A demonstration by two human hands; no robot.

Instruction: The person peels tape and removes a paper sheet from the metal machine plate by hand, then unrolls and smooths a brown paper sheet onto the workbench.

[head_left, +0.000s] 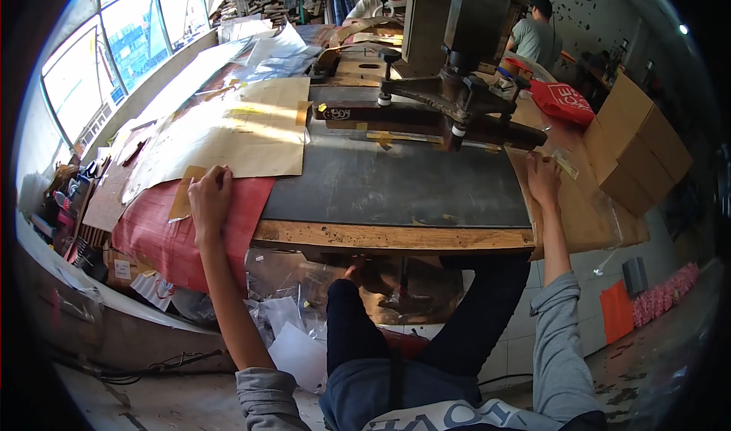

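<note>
My left hand is closed, fingers curled, at the lower edge of a large tan sheet. It rests over a red sheet, beside a small amber-brown piece. Whatever its fingertips pinch, if anything, is hidden. On the right, my right hand has its fingers bent down at the edge of a brown board beside the dark work surface; its fingertips are too small to read. Across the back of that surface lies a dark bar under the metal press head.
A wooden strip edges the bench in front of me. Clear plastic sheets lie at the back left. A red bag and a cardboard box stand at the right. Two other people are farther back.
</note>
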